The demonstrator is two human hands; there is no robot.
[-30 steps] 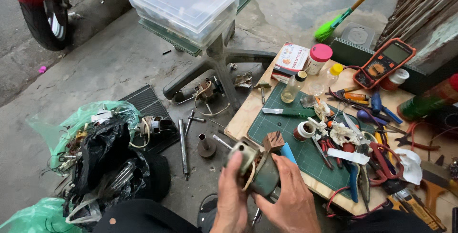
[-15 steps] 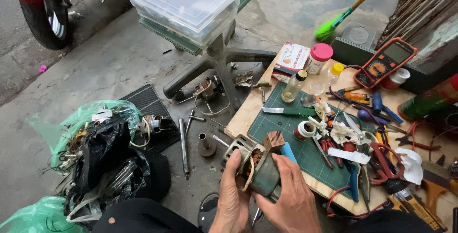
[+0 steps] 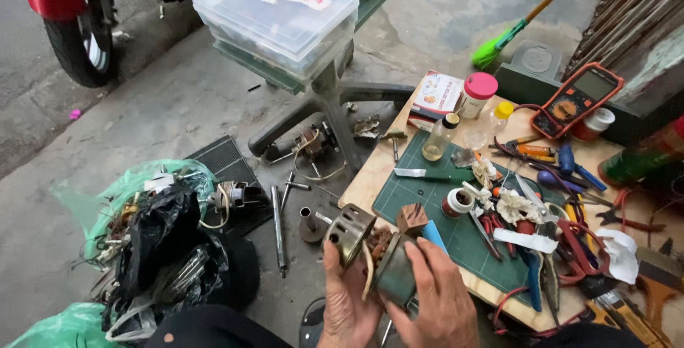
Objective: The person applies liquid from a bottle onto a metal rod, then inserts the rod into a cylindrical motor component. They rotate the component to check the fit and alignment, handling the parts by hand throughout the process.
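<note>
Both hands are gripping a small electric motor (image 3: 374,259) at the near edge of the green cutting mat (image 3: 442,213), left hand (image 3: 347,305) cupping beneath, right hand (image 3: 438,298) curled around its casing, which probably wants a steady, level hold.

We see a green cutting mat (image 3: 456,230) with a pale grid, at two o'clock an orange multimeter (image 3: 576,101), at twelve a pink-lidded jar (image 3: 476,94).
</note>
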